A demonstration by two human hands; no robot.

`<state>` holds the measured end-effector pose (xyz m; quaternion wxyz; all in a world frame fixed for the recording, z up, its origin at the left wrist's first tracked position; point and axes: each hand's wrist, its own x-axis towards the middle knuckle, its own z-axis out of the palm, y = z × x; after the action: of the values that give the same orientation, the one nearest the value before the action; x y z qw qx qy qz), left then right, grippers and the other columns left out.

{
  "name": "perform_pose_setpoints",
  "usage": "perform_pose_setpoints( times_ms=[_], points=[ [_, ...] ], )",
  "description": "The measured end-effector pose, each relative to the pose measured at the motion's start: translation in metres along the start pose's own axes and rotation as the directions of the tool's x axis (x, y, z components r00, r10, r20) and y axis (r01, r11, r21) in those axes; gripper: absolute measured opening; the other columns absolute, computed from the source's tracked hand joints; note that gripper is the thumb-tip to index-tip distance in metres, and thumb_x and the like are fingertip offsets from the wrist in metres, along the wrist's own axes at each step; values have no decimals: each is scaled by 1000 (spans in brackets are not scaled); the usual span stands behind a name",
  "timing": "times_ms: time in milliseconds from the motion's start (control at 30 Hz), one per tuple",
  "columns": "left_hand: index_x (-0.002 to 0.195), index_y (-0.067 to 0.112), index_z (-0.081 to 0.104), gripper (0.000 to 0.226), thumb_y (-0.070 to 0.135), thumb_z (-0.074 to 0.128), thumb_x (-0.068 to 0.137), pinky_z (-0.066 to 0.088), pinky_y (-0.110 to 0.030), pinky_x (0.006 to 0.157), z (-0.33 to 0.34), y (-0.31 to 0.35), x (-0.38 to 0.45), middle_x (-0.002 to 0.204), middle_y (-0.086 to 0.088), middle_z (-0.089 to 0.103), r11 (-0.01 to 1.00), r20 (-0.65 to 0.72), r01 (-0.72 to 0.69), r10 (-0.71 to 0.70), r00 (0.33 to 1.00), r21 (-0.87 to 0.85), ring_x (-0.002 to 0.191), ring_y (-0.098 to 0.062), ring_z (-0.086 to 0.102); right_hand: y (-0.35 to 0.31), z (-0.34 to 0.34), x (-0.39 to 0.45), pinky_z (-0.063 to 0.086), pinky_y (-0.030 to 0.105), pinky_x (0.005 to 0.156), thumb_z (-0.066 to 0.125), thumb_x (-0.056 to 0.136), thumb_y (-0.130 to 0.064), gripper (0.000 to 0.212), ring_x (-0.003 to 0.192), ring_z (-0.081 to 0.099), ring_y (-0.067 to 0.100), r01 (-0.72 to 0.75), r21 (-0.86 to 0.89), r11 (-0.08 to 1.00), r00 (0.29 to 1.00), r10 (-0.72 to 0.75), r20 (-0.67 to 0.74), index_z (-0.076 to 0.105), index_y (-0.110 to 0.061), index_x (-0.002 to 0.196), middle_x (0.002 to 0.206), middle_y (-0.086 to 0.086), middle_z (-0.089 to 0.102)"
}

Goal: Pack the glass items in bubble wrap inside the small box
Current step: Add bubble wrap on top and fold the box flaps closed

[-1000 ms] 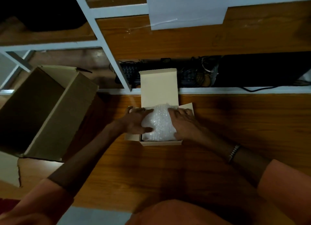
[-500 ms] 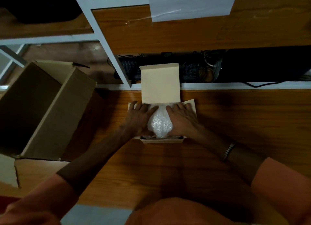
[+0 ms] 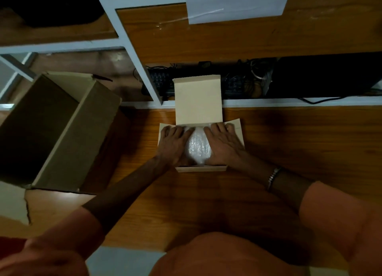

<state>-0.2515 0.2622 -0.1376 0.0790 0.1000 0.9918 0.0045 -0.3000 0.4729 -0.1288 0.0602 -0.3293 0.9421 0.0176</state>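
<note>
The bundle (image 3: 198, 148), glass wrapped in bubble wrap, sits in the small box (image 3: 201, 168) on the tabletop (image 3: 289, 143), with the lid (image 3: 198, 101) standing up at the far side. The left hand (image 3: 172, 144) lies flat on the bundle's left and the right hand (image 3: 224, 143) flat on its right, fingers (image 3: 219, 129) straight, slightly spread and pointing far, fingertips near the lid's hinge; neither hand grips anything.

The step in hand looks like seating the bundle down below the rim. To do it well, press evenly with both palms, not the fingertips, so no single spot of glass takes the load. Work the loose wrap at each side down between bundle and box wall, so the padding fills the gaps. Keep the side flaps (image 3: 237, 124) outside until the bundle lies level, then fold them in before the lid.

Against a second ago, the hands have moved from cupping the bundle's sides to lying over it, fingers reaching further to the far edge. Much less wrap shows between them, and the bundle sits lower in the box. The big carton (image 3: 68, 131) at left is unchanged.
</note>
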Motion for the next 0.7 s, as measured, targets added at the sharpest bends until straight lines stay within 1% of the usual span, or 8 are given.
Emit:
perform_pose_setpoints(
  times_ms=[167, 233, 300, 400, 467, 533, 600, 700],
  points=[
    [171, 17, -5, 141, 80, 76, 75, 10, -56, 128, -5, 9, -10, 168, -20, 31, 998, 98, 48, -44, 994, -37, 157, -39, 26, 9, -7, -10, 16, 56, 120, 71, 67, -81, 131, 151, 22, 37, -31, 73, 997, 990, 20, 140, 12, -19, 166, 163, 12, 30],
    [171, 18, -7, 140, 78, 77, 77, 12, -61, 129, -5, 11, -21, 173, -16, 25, 989, 51, 66, -60, 997, -129, 161, -37, 19, 14, -7, -21, 6, 58, 124, 78, 71, -73, 130, 160, 0, 36, -78, 163, 984, 990, 57, 128, 5, -26, 168, 173, 7, 15],
    [172, 23, 4, 125, 77, 72, 82, 20, -60, 127, -7, 14, -36, 174, -11, 28, 967, -75, 126, -146, 986, -223, 160, -34, 23, 15, -7, -36, 4, 62, 124, 79, 71, -74, 128, 161, -10, 32, -227, 307, 924, 974, 211, 86, 4, -34, 168, 176, 3, 1],
    [167, 20, 31, 99, 75, 59, 89, 39, -54, 114, -2, 16, -58, 165, -14, 43, 870, -276, 300, -422, 864, -392, 149, -36, 40, 11, 0, -56, 19, 62, 125, 79, 76, -70, 119, 160, 12, 36, -475, 566, 674, 833, 552, 41, 13, -31, 167, 174, 6, 11],
    [163, 14, 37, 93, 69, 57, 90, 50, -50, 103, 7, 12, -69, 154, -16, 54, 746, -265, 343, -563, 783, -570, 136, -37, 53, 5, -2, -64, 41, 51, 117, 83, 85, -48, 103, 150, 38, 32, -443, 806, 392, 737, 671, 79, 25, -21, 165, 166, 9, 35],
    [161, 13, 39, 86, 55, 70, 93, 60, -46, 90, 10, 13, -77, 144, -15, 64, 602, -195, 320, -635, 748, -731, 121, -33, 67, -2, -9, -67, 53, 30, 91, 79, 93, -30, 85, 124, 61, 21, -397, 890, 224, 711, 688, 144, 32, -15, 162, 153, 7, 53],
    [159, 10, 44, 70, 32, 74, 100, 61, -37, 79, 6, 18, -81, 133, -13, 72, 575, -238, 254, -643, 727, -778, 108, -28, 74, -12, -15, -66, 49, 17, 71, 73, 99, -28, 75, 96, 62, 5, -357, 905, 230, 744, 655, 127, 34, -15, 161, 136, -1, 62],
    [157, 16, 50, 57, 33, 67, 105, 54, -18, 66, -4, 33, -79, 122, 5, 74, 641, -264, 216, -566, 781, -736, 91, -7, 72, -31, -13, -64, 58, 31, 91, 61, 105, -35, 64, 110, 67, 13, -287, 875, 390, 842, 539, 36, 34, -20, 162, 132, -7, 68]
  ],
)
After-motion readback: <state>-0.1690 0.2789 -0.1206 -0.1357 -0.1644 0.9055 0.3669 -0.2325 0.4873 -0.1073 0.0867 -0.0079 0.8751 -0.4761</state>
